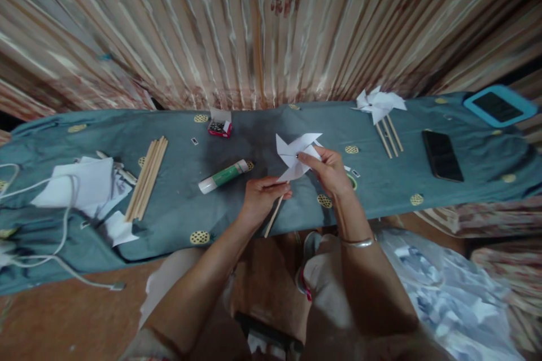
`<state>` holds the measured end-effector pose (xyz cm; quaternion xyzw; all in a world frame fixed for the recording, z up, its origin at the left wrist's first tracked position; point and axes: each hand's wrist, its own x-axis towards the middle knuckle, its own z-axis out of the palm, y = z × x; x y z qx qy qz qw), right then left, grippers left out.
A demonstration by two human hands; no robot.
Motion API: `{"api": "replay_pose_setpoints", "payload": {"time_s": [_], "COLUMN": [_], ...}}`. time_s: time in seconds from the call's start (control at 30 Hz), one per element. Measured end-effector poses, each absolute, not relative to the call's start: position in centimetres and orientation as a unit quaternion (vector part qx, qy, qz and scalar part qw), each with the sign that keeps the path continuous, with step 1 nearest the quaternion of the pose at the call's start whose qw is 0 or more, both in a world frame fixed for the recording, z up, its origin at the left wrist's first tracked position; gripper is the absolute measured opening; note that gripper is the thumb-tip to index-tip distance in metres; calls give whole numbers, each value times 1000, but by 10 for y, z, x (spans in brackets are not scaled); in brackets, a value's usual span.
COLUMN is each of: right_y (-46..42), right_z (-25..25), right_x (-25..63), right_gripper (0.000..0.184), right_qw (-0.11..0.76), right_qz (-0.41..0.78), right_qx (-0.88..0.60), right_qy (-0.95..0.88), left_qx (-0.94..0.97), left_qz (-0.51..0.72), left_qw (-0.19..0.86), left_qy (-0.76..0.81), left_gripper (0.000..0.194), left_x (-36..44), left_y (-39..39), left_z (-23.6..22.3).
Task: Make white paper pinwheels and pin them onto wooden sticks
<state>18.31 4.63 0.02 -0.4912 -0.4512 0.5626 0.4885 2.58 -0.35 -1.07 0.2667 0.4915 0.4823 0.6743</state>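
Observation:
A white paper pinwheel [292, 149] is held up over the middle of the table, its blades folded out around a small dark pin head at the centre. My right hand [330, 169] is closed on the pinwheel, the thumb close to the pin. Just below the blades, my left hand [265, 197] pinches the wooden stick [275, 215], whose lower end slants down toward the table's near edge. Where the stick meets the paper is hidden behind the blades. A green and white glue stick [224, 176] lies to the left of my hands.
Behind the glue stick stands an open red box of pins [220, 125]. Wooden sticks [146, 180], paper sheets [80, 183] and a white cable [65, 225] lie left. Finished pinwheels [379, 104], a phone [442, 155] and a blue-framed tablet [499, 104] lie right. A curtain [254, 28] hangs behind.

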Motion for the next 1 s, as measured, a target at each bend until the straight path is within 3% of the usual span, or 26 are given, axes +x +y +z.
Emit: {"api": "replay_pose_setpoints", "payload": {"time_s": [0.47,0.7,1.0], "right_y": [48,50,20], "right_z": [1,5,2], "right_x": [159,165,154], "right_gripper": [33,46,49], "right_qw": [523,535,457], "right_qz": [554,567,587], "right_qx": [-488,-476,-457], "right_qy": [-426,-407,-487], "left_qx": [208,176,198], "left_qz": [527,538,574], "left_qw": [661,684,655], "left_qy": [492,459,451], "left_gripper": [41,42,32], "left_x": [27,27,14], "left_y": [0,4,6], "left_z": [-8,-2,1]}}
